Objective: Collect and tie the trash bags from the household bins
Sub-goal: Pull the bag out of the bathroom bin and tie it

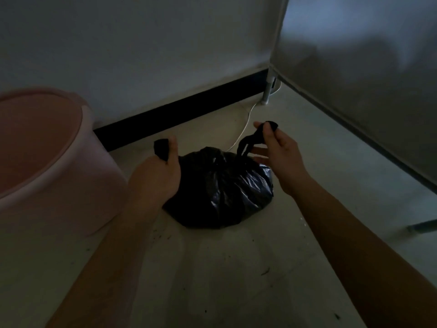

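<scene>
Head view: black trash bag (pixel 220 188) lies on the floor (pixel 236 268). The left grip (pixel 162 170) and right grip (pixel 279 151) each clench one of its ends.

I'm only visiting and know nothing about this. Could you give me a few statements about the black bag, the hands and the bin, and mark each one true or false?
1. The black trash bag lies on the floor. True.
2. The bag sits inside the pink bin. False: it lies on the floor to the right of the bin.
3. The left hand grips one black end of the bag's top. True.
4. The right hand is empty. False: it pinches the other black end, raised above the bag.
5. A white cable runs on the floor behind the bag. True.
</scene>
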Tool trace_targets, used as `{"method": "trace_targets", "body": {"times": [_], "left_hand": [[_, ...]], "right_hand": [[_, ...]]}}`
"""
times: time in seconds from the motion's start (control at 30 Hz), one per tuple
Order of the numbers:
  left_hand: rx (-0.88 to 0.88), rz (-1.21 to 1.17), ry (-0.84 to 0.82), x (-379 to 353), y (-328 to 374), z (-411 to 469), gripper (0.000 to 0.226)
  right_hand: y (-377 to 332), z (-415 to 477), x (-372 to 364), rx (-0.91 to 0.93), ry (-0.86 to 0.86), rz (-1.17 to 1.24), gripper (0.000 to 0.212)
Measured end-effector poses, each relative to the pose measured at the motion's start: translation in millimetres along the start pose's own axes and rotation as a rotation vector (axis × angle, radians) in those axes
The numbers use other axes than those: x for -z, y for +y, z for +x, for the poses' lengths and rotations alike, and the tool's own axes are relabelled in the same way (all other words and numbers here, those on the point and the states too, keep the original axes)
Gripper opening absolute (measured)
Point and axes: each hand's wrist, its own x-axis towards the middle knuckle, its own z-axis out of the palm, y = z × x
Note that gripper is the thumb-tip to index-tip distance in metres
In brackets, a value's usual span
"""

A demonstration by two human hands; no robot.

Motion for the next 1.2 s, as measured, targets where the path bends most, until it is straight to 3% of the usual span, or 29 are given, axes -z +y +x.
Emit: {"method": "trace_targets", "body": {"times": [0.1,0.17,0.27,0.3,0.37,0.43,0.53,0.6,0.67,0.8,0.87,0.97,1.07,1.13,1.2], "left_hand": [[0.081,-0.064,-0.022,3.0,8.1,-2.1,0.099],[0.122,-0.221,-0.085,2.8,12.6,-3.0,0.091],[0.026,-0.33,-0.201,-0.3,8.6,-1.6,0.044],[0.005,-0.349,-0.268,-1.1,7.2,-1.9,0.027],[-0.031,-0.336,-0.353,-7.1,2.2,-1.7,0.019],[-0.112,-0.202,-0.26,-19.6,-5.6,0.9,0.014],[-0.337,-0.094,-0.048,-33.9,-5.0,-1.6,0.019],[-0.519,-0.15,0.079,-36.5,5.3,-3.8,0.019],[-0.571,-0.315,0.133,-36.4,19.9,-8.4,0.021],[-0.316,-0.8,-0.034,-37.9,42.7,-12.5,0.028],[-0.105,-0.862,-0.099,-44.4,37.9,-2.7,0.027],[0.145,-0.71,-0.216,-61.4,8.6,4.2,0.031],[0.263,-0.536,-0.309,-73.1,-21.3,-1.4,0.041],[0.238,-0.458,-0.239,-75.3,-24.8,-2.8,0.043],[0.142,-0.374,-0.047,-73.6,-16.3,-2.1,0.039]], "right_hand": [[11.7,0.7,-6.1,0.04,-0.065,-0.376,0.043],[27.2,3.0,-4.1,-0.068,-0.102,-0.525,0.063],[49.6,5.9,-0.6,-0.206,-0.079,-0.634,0.092],[53.5,6.1,-0.6,-0.21,-0.065,-0.68,0.088],[58.4,7.4,-1.1,-0.17,-0.05,-0.755,0.078],[63.0,8.3,-2.2,-0.083,0.012,-0.799,0.071],[70.6,8.3,-6.1,0.185,0.138,-0.79,0.04],[63.7,5.1,-12.1,0.322,0.162,-0.653,0.022],[49.9,-0.7,-19.1,0.278,0.136,-0.437,0.015],[36.6,-5.8,-27.5,0.222,0.174,-0.24,0.016],[38.7,-6.5,-28.9,0.19,0.154,-0.264,0.018],[58.5,-7.0,-25.4,0.066,0.025,-0.45,0.025],[70.4,-16.4,-23.9,0.034,-0.102,-0.614,0.027],[68.5,-19.2,-29.0,0.104,-0.142,-0.658,0.026],[62.4,-18.6,-35.4,0.164,-0.123,-0.669,0.026]]}}
